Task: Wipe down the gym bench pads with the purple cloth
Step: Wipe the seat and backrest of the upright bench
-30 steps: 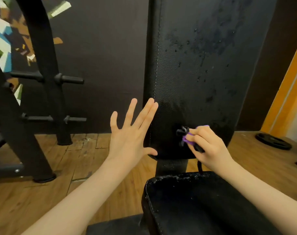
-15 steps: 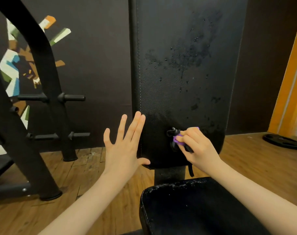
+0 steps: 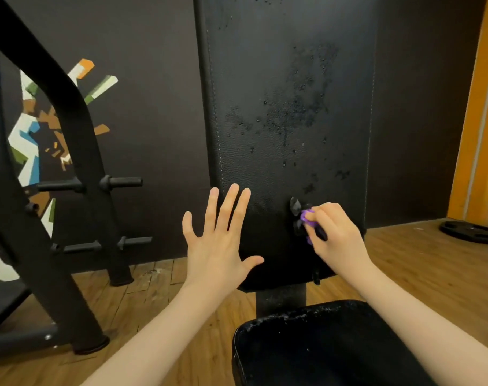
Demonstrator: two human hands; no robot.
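Note:
The upright black back pad (image 3: 287, 107) of the gym bench fills the middle of the view, speckled with wet droplets. Below it the black seat pad (image 3: 321, 346) also shows droplets along its far edge. My right hand (image 3: 334, 235) grips a bunched purple and black cloth (image 3: 305, 218) and holds it against the lower part of the back pad. Most of the cloth is hidden by the fingers. My left hand (image 3: 217, 238) is spread with straight fingers at the pad's lower left edge, holding nothing; whether it touches the pad I cannot tell.
A black weight rack (image 3: 78, 174) with horizontal pegs stands at the left on the wooden floor (image 3: 159, 299). A black weight plate (image 3: 471, 232) lies on the floor at the right, near an orange wall strip (image 3: 477, 112). A dark wall is behind the bench.
The view has tilted up and shifted, so the back pad and both hands sit lower and further left in the frame. The right hand keeps the cloth low on the pad; the left stays spread.

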